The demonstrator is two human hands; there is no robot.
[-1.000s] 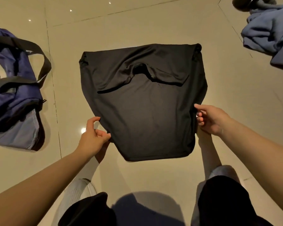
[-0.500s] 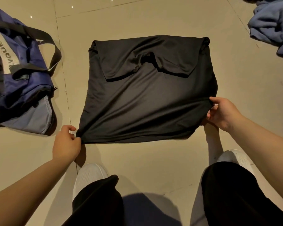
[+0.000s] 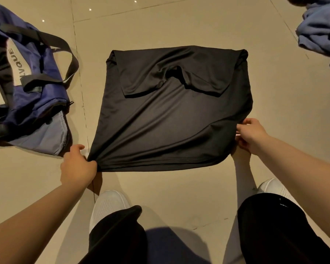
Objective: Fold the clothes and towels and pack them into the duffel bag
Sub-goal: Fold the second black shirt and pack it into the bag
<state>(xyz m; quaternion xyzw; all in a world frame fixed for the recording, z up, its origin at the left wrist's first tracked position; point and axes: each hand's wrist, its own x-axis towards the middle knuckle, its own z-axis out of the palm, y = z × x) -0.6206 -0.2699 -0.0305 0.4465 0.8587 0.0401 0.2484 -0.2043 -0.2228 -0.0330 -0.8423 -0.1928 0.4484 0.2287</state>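
Your left hand (image 3: 77, 166) pinches the near left corner of the black shirt (image 3: 171, 119); your right hand (image 3: 251, 135) grips its right edge, fingers curled on the fabric. The shirt lies spread on the tiled floor (image 3: 179, 21), sleeves folded in at the far end. The duffel bag (image 3: 27, 88) sits just left, blue clothes (image 3: 320, 29) far right, bare tile between.

The shirt (image 3: 171, 119) I'm folding is plain black with a slight sheen. Left of it, my duffel bag (image 3: 27, 96) is navy with black straps, a white lettered panel and a paler blue side. Right of the shirt lies a dusty-blue garment (image 3: 320, 29). The floor (image 3: 179, 21) is beige tile, my shoes (image 3: 109, 206) white.
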